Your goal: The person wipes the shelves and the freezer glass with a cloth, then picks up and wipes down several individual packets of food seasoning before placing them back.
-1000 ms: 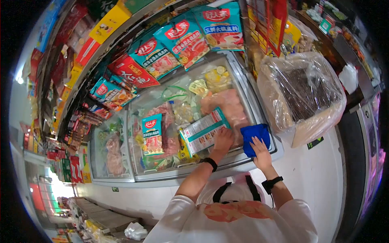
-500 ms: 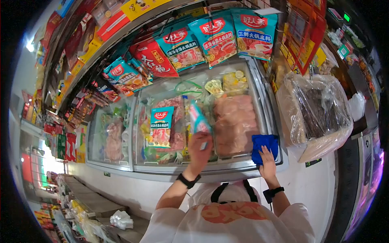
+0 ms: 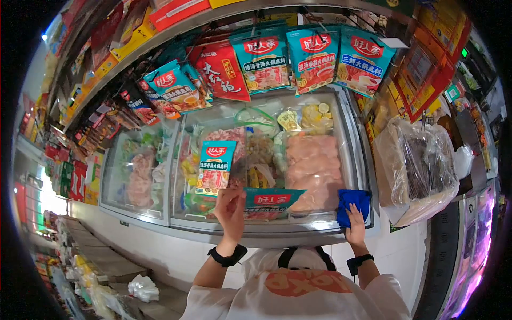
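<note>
My left hand (image 3: 230, 211) is closed, its fingers pinching the left edge of a teal hot pot soup base packet (image 3: 273, 200). The packet is tilted, its front foreshortened, over the freezer's glass top near the front edge. Just beyond this hand, a matching soup base packet (image 3: 216, 168) lies face up on the glass. My right hand (image 3: 354, 223) rests on a bunched blue cloth (image 3: 349, 201) at the freezer's front right corner. Its fingers are stretched over the cloth, apart from one another.
Under the glass of the chest freezer (image 3: 200, 226) lie meat trays (image 3: 313, 168) and bagged food. Hanging soup base packets (image 3: 314, 58) line the rack along the back. At the right stands a plastic-lined box (image 3: 418, 170). A white plastic bag (image 3: 144, 288) lies at the lower left.
My left hand has moved left and nearer the freezer's front edge with its packet, which has turned from upright to lengthwise. My right hand stays on the cloth. The view has shifted slightly.
</note>
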A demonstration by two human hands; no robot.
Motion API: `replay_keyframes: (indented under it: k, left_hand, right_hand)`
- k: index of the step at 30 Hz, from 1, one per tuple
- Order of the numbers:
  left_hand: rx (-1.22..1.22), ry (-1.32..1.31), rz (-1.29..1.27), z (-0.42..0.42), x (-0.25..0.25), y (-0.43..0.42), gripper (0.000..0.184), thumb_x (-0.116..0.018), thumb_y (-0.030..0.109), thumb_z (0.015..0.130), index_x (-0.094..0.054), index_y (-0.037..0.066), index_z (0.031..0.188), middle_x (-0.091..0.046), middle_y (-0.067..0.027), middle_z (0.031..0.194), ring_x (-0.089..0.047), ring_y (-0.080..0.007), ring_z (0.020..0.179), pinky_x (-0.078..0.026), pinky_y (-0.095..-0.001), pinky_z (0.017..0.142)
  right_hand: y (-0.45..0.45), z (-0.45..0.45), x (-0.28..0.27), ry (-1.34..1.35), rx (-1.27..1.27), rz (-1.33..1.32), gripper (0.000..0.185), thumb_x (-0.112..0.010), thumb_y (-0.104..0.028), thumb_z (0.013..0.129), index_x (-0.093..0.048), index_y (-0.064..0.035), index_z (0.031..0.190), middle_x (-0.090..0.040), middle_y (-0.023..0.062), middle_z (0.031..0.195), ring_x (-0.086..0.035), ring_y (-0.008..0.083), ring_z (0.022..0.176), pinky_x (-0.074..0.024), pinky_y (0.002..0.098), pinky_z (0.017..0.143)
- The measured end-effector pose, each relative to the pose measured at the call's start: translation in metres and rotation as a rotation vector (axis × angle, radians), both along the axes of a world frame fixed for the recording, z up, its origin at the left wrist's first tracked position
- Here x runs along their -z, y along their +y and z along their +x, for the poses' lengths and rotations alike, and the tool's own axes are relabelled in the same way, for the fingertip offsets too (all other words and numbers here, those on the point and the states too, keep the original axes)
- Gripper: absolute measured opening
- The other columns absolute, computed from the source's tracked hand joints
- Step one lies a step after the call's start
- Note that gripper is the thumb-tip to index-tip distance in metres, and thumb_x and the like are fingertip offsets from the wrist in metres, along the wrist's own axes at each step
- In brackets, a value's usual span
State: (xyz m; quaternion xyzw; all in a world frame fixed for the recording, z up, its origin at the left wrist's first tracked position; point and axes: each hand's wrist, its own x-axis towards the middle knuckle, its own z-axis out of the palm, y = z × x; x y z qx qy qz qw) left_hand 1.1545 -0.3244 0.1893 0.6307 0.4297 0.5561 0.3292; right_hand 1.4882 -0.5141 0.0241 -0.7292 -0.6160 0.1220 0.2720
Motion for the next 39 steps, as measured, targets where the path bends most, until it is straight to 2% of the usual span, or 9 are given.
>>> replay_keyframes:
  k: [14,21,23,30,32,33,35,38,39]
  left_hand:
    - [-0.059,-0.225,-0.176,-0.039,0.112,0.175,0.008,-0.07,0.003,0.079,-0.065,0.001,0.084,-0.062,-0.0029,0.081,-0.057,-0.0095,0.074,-0.046,-0.0238,0.067]
    - [-0.172,0.065,-0.21,-0.032,0.173,0.25,0.011,-0.074,0.007,0.072,-0.069,0.002,0.08,-0.067,-0.007,0.069,-0.061,-0.0139,0.06,-0.048,-0.0285,0.058]
    - [-0.303,0.363,-0.277,-0.028,0.178,0.26,0.011,-0.073,0.01,0.068,-0.07,0.005,0.078,-0.067,-0.0095,0.069,-0.063,-0.0184,0.06,-0.049,-0.0313,0.059]
    - [-0.293,0.314,-0.043,-0.021,0.226,0.3,0.013,-0.071,0.011,0.069,-0.07,0.005,0.081,-0.067,-0.0106,0.072,-0.064,-0.0196,0.063,-0.051,-0.0328,0.063]
    - [0.023,-0.403,-0.129,-0.012,0.24,0.319,0.024,-0.068,0.014,0.078,-0.067,0.004,0.099,-0.068,-0.0098,0.085,-0.066,-0.0194,0.074,-0.052,-0.0342,0.068]
    - [0.031,-0.403,-0.125,-0.009,0.242,0.328,0.024,-0.068,0.014,0.078,-0.067,0.004,0.099,-0.068,-0.0098,0.085,-0.066,-0.0194,0.074,-0.052,-0.0342,0.068]
    - [0.867,-0.885,-0.346,-0.003,0.242,0.342,0.039,-0.065,0.016,0.084,-0.054,0.003,0.12,-0.064,-0.0101,0.106,-0.063,-0.0196,0.092,-0.051,-0.0345,0.08]
    - [0.492,-0.574,-0.561,0.039,0.053,0.25,0.036,-0.047,0.004,0.092,-0.039,-0.008,0.125,-0.049,-0.0175,0.127,-0.047,-0.026,0.121,-0.037,-0.0341,0.104]
    - [0.497,-0.578,-0.56,0.051,0.042,0.252,0.036,-0.047,0.004,0.092,-0.039,-0.008,0.125,-0.049,-0.0175,0.127,-0.047,-0.026,0.121,-0.037,-0.0341,0.104]
  right_hand:
    - [0.005,-0.014,0.001,-0.048,0.075,-0.039,0.058,-0.047,-0.008,0.066,-0.052,0.0015,0.123,-0.04,0.0203,0.139,-0.034,0.0364,0.132,-0.0245,0.048,0.109]
    - [0.01,-0.03,0.003,-0.043,0.194,-0.021,0.062,-0.048,-0.001,0.064,-0.05,0.0006,0.126,-0.039,0.0198,0.14,-0.034,0.0368,0.131,-0.0232,0.0463,0.11]
    - [0.013,-0.038,0.007,-0.058,0.251,-0.035,0.063,-0.048,-0.001,0.064,-0.049,0.0001,0.127,-0.039,0.0192,0.141,-0.034,0.0366,0.131,-0.0228,0.0465,0.11]
    - [0.013,-0.044,0.01,-0.071,0.327,-0.057,0.065,-0.049,0.0,0.064,-0.048,-0.0025,0.129,-0.039,0.0175,0.141,-0.034,0.0362,0.131,-0.0231,0.0466,0.11]
    - [0.015,-0.043,0.009,-0.066,0.339,-0.054,0.065,-0.05,0.0,0.063,-0.048,-0.0024,0.128,-0.04,0.0177,0.141,-0.035,0.0365,0.131,-0.0236,0.0465,0.11]
    - [0.015,-0.043,0.01,-0.067,0.338,-0.034,0.064,-0.05,0.001,0.063,-0.049,-0.002,0.127,-0.04,0.018,0.14,-0.035,0.0369,0.13,-0.0242,0.0463,0.11]
    - [0.015,-0.044,0.011,-0.069,0.338,-0.013,0.063,-0.05,0.001,0.063,-0.05,-0.0017,0.126,-0.041,0.0183,0.139,-0.036,0.0372,0.13,-0.0247,0.0461,0.11]
    - [0.015,-0.041,0.01,-0.068,0.349,-0.027,0.061,-0.05,0.002,0.062,-0.052,-0.0013,0.123,-0.042,0.019,0.139,-0.037,0.0374,0.129,-0.0254,0.0454,0.109]
    - [0.014,-0.04,0.013,-0.078,0.341,-0.032,0.062,-0.051,0.002,0.061,-0.052,-0.0012,0.123,-0.042,0.0191,0.139,-0.037,0.0371,0.129,-0.026,0.0449,0.109]
